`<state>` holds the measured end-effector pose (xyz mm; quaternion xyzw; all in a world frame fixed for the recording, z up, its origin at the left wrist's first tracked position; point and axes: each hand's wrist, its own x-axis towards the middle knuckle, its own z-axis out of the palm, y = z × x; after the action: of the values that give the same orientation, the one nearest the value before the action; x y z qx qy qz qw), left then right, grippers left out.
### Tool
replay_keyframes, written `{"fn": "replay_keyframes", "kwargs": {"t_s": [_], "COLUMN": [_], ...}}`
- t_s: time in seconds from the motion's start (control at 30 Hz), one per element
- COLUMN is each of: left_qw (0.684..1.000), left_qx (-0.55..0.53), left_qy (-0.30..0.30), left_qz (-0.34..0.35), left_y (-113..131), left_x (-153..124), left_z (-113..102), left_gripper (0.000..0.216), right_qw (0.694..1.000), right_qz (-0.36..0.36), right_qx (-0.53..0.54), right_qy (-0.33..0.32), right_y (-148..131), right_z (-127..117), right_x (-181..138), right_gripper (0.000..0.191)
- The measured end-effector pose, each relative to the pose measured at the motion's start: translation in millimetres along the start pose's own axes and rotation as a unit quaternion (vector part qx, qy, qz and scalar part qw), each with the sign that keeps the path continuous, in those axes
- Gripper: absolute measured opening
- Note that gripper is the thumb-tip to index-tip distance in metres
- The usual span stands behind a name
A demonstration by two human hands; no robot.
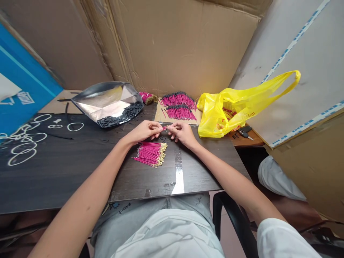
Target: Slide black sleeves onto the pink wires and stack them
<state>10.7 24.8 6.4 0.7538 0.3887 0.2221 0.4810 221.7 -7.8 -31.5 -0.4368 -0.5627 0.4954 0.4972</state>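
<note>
My left hand [148,129] is closed in a pinch on a short pink wire [164,127], held just above the dark table. At the wire's other end, the fingertips of my right hand [180,132] are pinched together; whatever lies between them is too small to make out. Below my hands lies a row of pink wires [149,154] with bare gold-coloured ends pointing right. A few small black tube pieces [163,139] are scattered on the table by my fingers. Farther back, pink wires with black ends [180,111] lie in two rows on a cardboard sheet [159,115].
An open foil bag [94,102] with many black tube pieces [120,115] stands back left. A bundle of pink wires [147,97] is beside it. White rubber bands [24,148] lie far left. A yellow plastic bag [212,118] and keys [245,133] are at right. Cardboard walls [177,46] rise behind.
</note>
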Motion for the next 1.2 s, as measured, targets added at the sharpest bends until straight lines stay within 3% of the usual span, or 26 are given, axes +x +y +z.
{"fn": "replay_keyframes", "kwargs": {"t_s": [0.43, 0.6, 0.7, 0.83, 0.97, 1.07, 1.2], "left_qw": [1.0, 1.0, 0.999, 0.999, 0.999, 1.0, 1.0], "left_qx": [-0.005, -0.01, -0.019, -0.022, -0.012, -0.003, -0.004], "left_qy": [0.006, 0.013, 0.031, 0.037, 0.034, 0.025, 0.008], "left_qz": [-0.001, -0.004, -0.006, -0.011, -0.011, -0.005, -0.003], "left_y": [6.3, 6.5, 5.1, 5.8, 9.8, 10.5, 7.1], "left_x": [-1.8, -2.0, -1.8, -2.5, -4.5, -5.3, -4.2], "left_z": [3.3, 2.2, 0.3, -0.1, 0.9, 0.2, -1.7], "left_gripper": [0.035, 0.035, 0.034, 0.033, 0.033, 0.036, 0.038], "right_qw": [0.999, 0.992, 0.969, 0.929, 0.877, 0.855, 0.892], "right_qz": [0.026, -0.018, -0.096, -0.11, -0.141, -0.162, -0.161], "right_qx": [0.003, -0.116, -0.218, -0.326, -0.422, -0.457, -0.398], "right_qy": [-0.046, -0.045, -0.06, -0.139, -0.182, -0.183, -0.143], "right_y": [-0.1, -8.6, -17.5, -22.5, -19.9, -16.9, -11.9], "right_z": [0.0, -6.2, -21.0, -37.0, -35.1, -29.9, -28.2], "right_x": [-0.9, 1.1, 2.7, 1.6, -2.0, -4.3, -2.9], "right_gripper": [0.023, 0.027, 0.019, 0.013, 0.003, 0.006, 0.008]}}
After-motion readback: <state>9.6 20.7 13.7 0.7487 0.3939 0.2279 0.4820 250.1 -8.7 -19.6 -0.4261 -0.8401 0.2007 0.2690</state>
